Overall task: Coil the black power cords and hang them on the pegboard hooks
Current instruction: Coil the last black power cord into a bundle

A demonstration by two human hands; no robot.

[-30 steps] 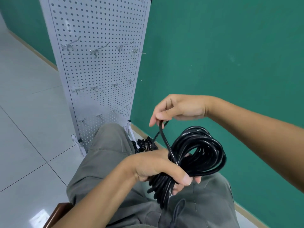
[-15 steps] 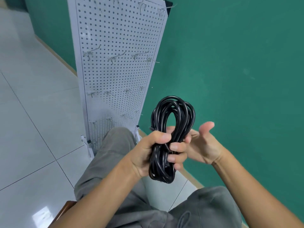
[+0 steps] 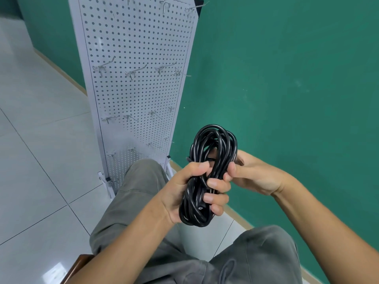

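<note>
A black power cord [image 3: 213,148], wound into a tight upright coil, is held in front of me above my knees. My left hand [image 3: 184,191] grips the lower half of the coil, fingers wrapped round the strands. My right hand [image 3: 252,175] holds the coil's right side at mid-height, thumb and fingers curled round it. The white pegboard [image 3: 139,44] stands upright ahead and to the left, leaning against the green wall. Rows of bare metal hooks [image 3: 134,72] stick out of it. The cord's plugs are mostly hidden inside my grip.
I sit with grey-trousered knees [image 3: 143,181] close to the pegboard's foot [image 3: 103,177]. White tiled floor [image 3: 41,140] spreads to the left. The green wall [image 3: 287,78] fills the right side. A brown chair edge [image 3: 80,263] shows at the bottom left.
The coil went from lying across my lap to standing upright. My right hand let go of the loose end, opened behind the coil, then closed on its right side.
</note>
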